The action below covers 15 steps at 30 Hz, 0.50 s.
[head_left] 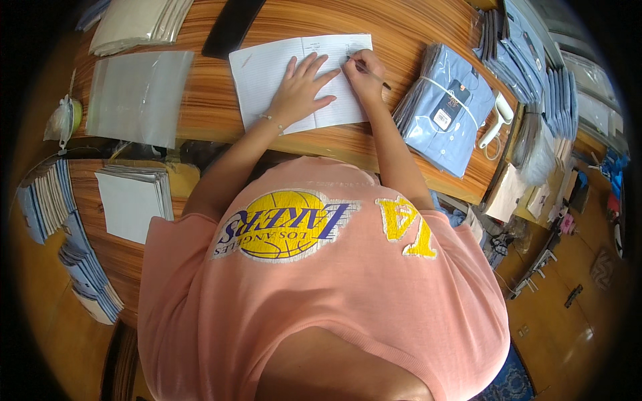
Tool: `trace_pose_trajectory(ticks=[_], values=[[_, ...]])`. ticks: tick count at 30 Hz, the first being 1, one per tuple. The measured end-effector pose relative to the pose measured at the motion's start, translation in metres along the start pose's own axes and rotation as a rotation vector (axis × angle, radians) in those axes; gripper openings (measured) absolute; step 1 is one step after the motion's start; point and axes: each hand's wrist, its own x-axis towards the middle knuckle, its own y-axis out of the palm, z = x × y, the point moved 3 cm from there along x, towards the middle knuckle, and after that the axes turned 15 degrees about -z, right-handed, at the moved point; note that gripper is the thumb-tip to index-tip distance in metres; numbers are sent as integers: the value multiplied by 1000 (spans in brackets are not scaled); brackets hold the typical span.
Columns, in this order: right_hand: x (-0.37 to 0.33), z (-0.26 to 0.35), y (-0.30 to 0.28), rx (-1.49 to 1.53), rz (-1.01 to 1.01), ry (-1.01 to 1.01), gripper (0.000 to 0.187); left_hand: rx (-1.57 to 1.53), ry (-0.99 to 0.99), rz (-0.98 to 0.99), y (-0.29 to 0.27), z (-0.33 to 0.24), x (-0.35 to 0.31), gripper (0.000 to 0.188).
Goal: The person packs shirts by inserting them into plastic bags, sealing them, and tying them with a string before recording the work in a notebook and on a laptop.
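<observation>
- You are at the writing step: your right hand [364,67] is clenched around a pen [372,73], its tip resting on the right-hand page of the open notebook [274,67].
- Your left hand [301,90] grips nothing; it lies flat and spread on the paper near the centre fold, pinning the book to the wooden table [221,113].
- The notebook sits at the far side of the table, straight ahead of you, between a clear plastic bag [139,93] on your left and a bundle of folded blue shirts [445,107] on your right.
- It looks thin and soft-covered, with white ruled pages lying nearly flat. Some faint writing shows near the top of the right page; the left page looks blank, though the lines are too small to be sure.
- To my eye the entry is only just begun, since the pen stands high on the page.
- The next stroke calls for a steady left palm, because thin pages on a glossy tabletop could slide or ripple under the pen.
- Keep the pen hand clear of the shirt bundle just beside it; the bundle is tied with a pale band and carries a tag.
- A white handheld tool [498,120] lies on the far edge of those shirts, well apart from your hands.
- More bagged blue shirts [528,53] are stacked at the far right.
</observation>
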Motion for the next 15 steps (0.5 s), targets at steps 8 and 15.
trace_pose_trajectory(ticks=[8,15], values=[[-1,-3,-1,11,2,61,8,-7,11,-15,2,-1,-1,50],[1,1,-3,-25,-4,54,7,-6,15,-18,2,-1,-1,50]])
